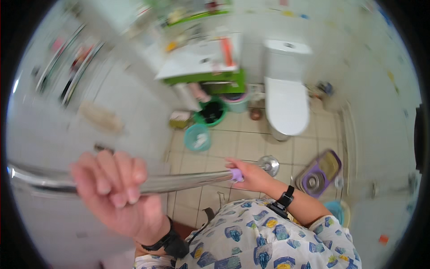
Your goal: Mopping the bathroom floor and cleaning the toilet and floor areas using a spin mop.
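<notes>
A shiny metal pole [191, 181], apparently a mop handle, runs from the left rim of the view to the middle. My left hand [114, 188] is raised close to the camera, its fingers curled around the pole. Lower down, my right hand [250, 175] grips the pole at a lavender collar [236, 175]. Just beyond that hand lies a round shiny disc [269, 165] near the floor; whether it joins the pole is hidden. Each wrist wears a black strap.
A purple mop bucket [317, 173] with a spin basket stands at right. Ahead is a white toilet [287, 104], left of it a washbasin cabinet [205, 57]. Below are a green basin [223, 118] and a turquoise bin [189, 141]. Towel rails [82, 72] line the left wall.
</notes>
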Available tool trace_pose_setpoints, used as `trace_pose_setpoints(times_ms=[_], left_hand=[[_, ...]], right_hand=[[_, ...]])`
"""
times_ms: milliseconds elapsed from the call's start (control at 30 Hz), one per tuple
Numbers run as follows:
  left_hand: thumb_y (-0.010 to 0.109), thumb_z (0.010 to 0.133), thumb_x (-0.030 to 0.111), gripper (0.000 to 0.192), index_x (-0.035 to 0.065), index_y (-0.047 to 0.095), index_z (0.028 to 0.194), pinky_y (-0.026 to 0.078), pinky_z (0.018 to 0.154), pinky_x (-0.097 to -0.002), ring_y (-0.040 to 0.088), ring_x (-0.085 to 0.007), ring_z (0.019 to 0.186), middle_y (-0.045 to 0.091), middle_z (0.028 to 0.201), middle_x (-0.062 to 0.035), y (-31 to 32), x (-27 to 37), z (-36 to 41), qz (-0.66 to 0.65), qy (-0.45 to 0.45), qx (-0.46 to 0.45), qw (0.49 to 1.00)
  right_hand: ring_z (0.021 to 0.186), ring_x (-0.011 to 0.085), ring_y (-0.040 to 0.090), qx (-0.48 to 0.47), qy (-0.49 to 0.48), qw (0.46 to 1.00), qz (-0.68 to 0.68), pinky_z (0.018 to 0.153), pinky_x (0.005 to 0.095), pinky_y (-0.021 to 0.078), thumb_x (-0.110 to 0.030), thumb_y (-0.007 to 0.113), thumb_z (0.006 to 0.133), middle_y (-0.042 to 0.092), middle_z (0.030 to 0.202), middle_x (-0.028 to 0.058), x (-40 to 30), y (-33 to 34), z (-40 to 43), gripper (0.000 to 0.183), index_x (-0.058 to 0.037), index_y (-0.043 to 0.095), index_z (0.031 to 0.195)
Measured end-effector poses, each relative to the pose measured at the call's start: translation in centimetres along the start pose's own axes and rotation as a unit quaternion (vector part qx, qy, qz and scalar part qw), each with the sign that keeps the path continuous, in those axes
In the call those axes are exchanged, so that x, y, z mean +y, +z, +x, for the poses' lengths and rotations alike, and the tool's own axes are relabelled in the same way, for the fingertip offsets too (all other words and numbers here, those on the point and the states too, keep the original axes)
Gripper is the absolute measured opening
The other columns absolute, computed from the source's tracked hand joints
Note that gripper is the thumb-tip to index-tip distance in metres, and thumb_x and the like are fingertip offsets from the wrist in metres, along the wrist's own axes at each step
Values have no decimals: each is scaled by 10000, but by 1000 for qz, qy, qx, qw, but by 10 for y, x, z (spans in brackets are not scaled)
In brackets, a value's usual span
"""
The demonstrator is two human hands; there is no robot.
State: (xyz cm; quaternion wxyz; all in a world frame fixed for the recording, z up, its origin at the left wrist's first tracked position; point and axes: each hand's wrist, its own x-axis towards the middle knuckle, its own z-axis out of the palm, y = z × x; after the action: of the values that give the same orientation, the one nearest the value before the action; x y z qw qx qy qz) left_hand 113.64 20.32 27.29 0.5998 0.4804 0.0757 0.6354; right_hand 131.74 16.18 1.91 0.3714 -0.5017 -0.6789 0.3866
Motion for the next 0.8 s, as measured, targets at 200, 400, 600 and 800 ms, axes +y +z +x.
trace_pose_setpoints(times_ms=[200, 400, 600, 800], left_hand=[[407, 928, 314, 271, 52, 473, 940, 412, 825, -315, 472, -146, 835, 503, 871, -40, -122, 120, -73, 243, 188, 221, 926], [500, 893, 176, 255, 2, 490, 1078, 362, 859, -248, 466, -105, 948, 525, 991, -36, -245, 222, -228, 449, 61, 470, 757], [480, 906, 198, 232, 26, 517, 1058, 386, 871, -261, 498, -117, 927, 532, 978, -20, -313, 235, -321, 410, 67, 654, 632], [487, 898, 151, 246, -2, 495, 1090, 372, 885, -251, 487, -137, 980, 530, 1046, -66, -330, 276, -361, 438, 158, 726, 506]], right_hand=[[781, 315, 599, -35, -42, 990, -131, 662, 369, 484, -89, 631, 707, 608, 883, 146, -49, 94, 47, 437, -110, 447, 1103], [773, 142, 575, -74, -109, 991, -30, 679, 284, 461, 48, 561, 724, 569, 807, 65, -54, 164, 95, 218, -24, 472, 909], [700, 140, 467, -208, -160, 954, -143, 663, 264, 401, 9, 588, 721, 473, 739, 43, -72, 231, 173, 176, -37, 450, 821], [711, 135, 491, -310, -156, 936, -61, 660, 261, 408, 9, 582, 721, 509, 753, 45, -74, 332, 247, 172, -29, 508, 872]])
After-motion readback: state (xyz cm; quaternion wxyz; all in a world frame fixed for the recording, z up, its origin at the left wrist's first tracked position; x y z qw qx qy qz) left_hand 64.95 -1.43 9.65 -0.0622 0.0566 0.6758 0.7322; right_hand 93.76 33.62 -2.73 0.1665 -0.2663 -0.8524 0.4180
